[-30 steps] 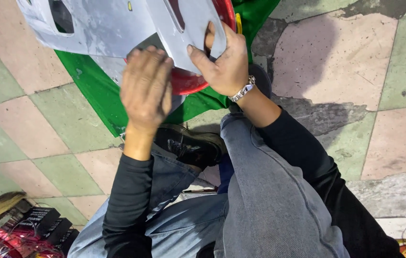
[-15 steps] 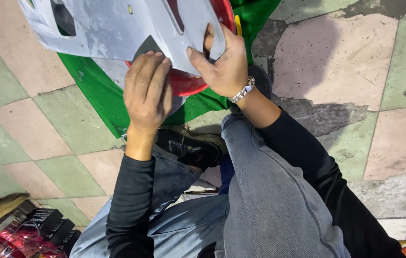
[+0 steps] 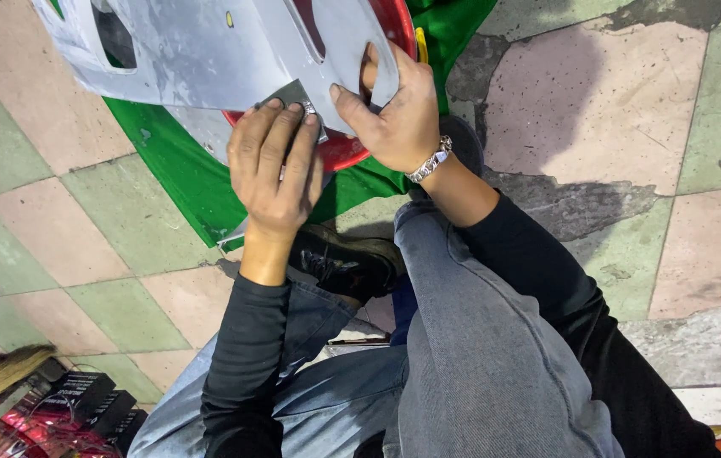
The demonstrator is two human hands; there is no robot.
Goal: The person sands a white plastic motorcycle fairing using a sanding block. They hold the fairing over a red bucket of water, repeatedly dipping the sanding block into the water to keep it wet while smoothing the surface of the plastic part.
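Hands together at panel's lower edge. Left hand (image 3: 274, 165) flat, fingers pressing small grey abrasive sheet (image 3: 299, 95) onto grey body panel (image 3: 208, 51), palm weight behind rub. Right hand (image 3: 394, 110) at 3 o'clock of left, clamped on panel edge, thumb over rim, prob. steadying it. Panel at 12 o'clock of frame, over green cloth (image 3: 174, 170) on tiled floor (image 3: 55, 220); matte, scuffed, w/ cutouts, red part (image 3: 352, 153) beneath.
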